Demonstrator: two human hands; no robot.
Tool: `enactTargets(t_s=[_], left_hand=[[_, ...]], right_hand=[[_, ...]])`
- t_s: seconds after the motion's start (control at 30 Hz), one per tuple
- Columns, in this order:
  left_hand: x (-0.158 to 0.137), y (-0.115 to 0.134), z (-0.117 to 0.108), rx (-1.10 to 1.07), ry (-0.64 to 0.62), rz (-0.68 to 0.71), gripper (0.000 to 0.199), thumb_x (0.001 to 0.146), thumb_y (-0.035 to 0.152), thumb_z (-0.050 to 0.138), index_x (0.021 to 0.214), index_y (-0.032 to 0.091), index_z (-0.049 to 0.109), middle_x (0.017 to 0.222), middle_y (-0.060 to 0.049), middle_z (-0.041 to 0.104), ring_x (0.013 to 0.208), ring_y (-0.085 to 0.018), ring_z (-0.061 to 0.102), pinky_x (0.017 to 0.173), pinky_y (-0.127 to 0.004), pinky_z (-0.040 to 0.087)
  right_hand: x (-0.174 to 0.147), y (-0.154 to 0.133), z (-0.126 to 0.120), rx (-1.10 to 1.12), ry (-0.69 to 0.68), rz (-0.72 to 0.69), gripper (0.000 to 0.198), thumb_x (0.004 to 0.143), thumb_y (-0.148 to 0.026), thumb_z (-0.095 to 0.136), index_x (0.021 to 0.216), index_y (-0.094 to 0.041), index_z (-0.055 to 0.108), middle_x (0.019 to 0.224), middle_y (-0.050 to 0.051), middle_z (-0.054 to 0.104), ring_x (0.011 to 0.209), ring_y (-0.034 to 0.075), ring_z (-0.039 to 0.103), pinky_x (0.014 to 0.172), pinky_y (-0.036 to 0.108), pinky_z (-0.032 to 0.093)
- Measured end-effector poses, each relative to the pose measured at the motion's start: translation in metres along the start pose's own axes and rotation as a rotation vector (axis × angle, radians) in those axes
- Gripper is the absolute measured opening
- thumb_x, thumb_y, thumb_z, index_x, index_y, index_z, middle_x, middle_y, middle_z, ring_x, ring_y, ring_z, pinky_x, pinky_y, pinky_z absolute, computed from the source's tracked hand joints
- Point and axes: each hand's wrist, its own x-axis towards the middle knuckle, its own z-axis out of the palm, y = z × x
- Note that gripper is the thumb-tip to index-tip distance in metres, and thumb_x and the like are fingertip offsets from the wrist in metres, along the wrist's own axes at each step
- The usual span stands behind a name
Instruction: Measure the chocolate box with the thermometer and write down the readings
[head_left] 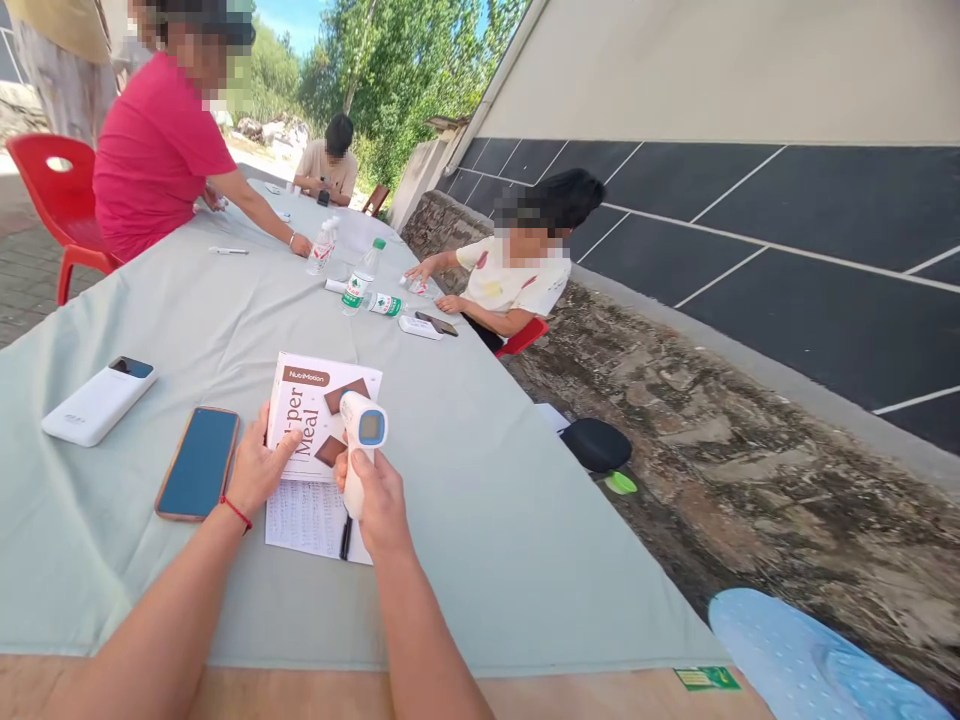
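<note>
Gripping a white thermometer (365,440), right hand (382,500) overlapped the box (304,400), left hand (259,465) clasped box at lower left, phone (197,465) lay just beside.

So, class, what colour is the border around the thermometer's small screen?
The border is blue, on the white thermometer in the right hand; head view.

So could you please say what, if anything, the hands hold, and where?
The right hand grips the white thermometer by its handle; the left hand holds the box by its lower left side.
</note>
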Motion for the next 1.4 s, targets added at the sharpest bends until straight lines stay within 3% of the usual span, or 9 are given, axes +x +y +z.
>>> enactTargets(t_s=[0.27, 0.5, 0.87, 1.17, 1.3, 1.4], left_hand=[[-0.001, -0.01, 0.004, -0.088, 0.037, -0.001, 0.058, 0.08, 0.049, 0.063, 0.13, 0.022, 0.053, 0.112, -0.008, 0.068, 0.101, -0.026, 0.063, 0.087, -0.038, 0.051], [-0.001, -0.009, 0.004, -0.039, 0.009, 0.018, 0.057, 0.085, 0.052, 0.057, 0.132, 0.021, 0.049, 0.117, -0.009, 0.067, 0.101, -0.025, 0.064, 0.086, -0.038, 0.051], [-0.002, -0.004, 0.001, -0.047, -0.016, 0.019, 0.054, 0.084, 0.053, 0.058, 0.126, 0.02, 0.052, 0.109, -0.008, 0.069, 0.092, -0.024, 0.065, 0.081, -0.036, 0.051], [0.0, -0.004, -0.005, 0.026, -0.038, 0.071, 0.051, 0.084, 0.051, 0.058, 0.125, 0.021, 0.054, 0.109, -0.007, 0.071, 0.095, -0.024, 0.065, 0.085, -0.038, 0.05], [0.001, -0.003, -0.009, 0.154, 0.002, 0.011, 0.055, 0.079, 0.056, 0.061, 0.122, 0.022, 0.057, 0.105, -0.007, 0.072, 0.097, -0.027, 0.064, 0.087, -0.041, 0.049], [0.001, 0.002, -0.014, 0.176, -0.051, -0.046, 0.058, 0.077, 0.062, 0.059, 0.119, 0.022, 0.059, 0.105, -0.007, 0.072, 0.095, -0.027, 0.065, 0.082, -0.039, 0.051]], right_hand=[[-0.002, 0.0, 0.0, 0.089, 0.034, 0.023, 0.044, 0.076, -0.056, 0.065, 0.098, -0.018, 0.063, 0.062, -0.003, 0.051, 0.057, 0.013, 0.042, 0.054, 0.027, 0.032], [-0.003, 0.0, 0.0, 0.077, 0.014, 0.007, 0.042, 0.076, -0.056, 0.065, 0.094, -0.018, 0.062, 0.062, -0.002, 0.052, 0.058, 0.013, 0.043, 0.055, 0.027, 0.033], [-0.005, 0.002, 0.003, 0.055, 0.017, 0.002, 0.04, 0.08, -0.057, 0.061, 0.091, -0.019, 0.062, 0.061, -0.003, 0.049, 0.058, 0.013, 0.04, 0.054, 0.027, 0.03], [-0.008, 0.003, 0.004, 0.091, -0.008, 0.034, 0.035, 0.078, -0.054, 0.065, 0.075, -0.02, 0.058, 0.061, -0.003, 0.049, 0.057, 0.012, 0.039, 0.055, 0.027, 0.03], [-0.009, 0.001, 0.004, 0.162, -0.01, 0.061, 0.038, 0.076, -0.054, 0.066, 0.092, -0.02, 0.062, 0.063, -0.003, 0.052, 0.058, 0.012, 0.042, 0.054, 0.027, 0.031], [-0.009, -0.005, 0.003, 0.186, -0.037, 0.082, 0.045, 0.074, -0.053, 0.068, 0.102, -0.019, 0.062, 0.063, -0.003, 0.053, 0.058, 0.013, 0.043, 0.054, 0.027, 0.033]])
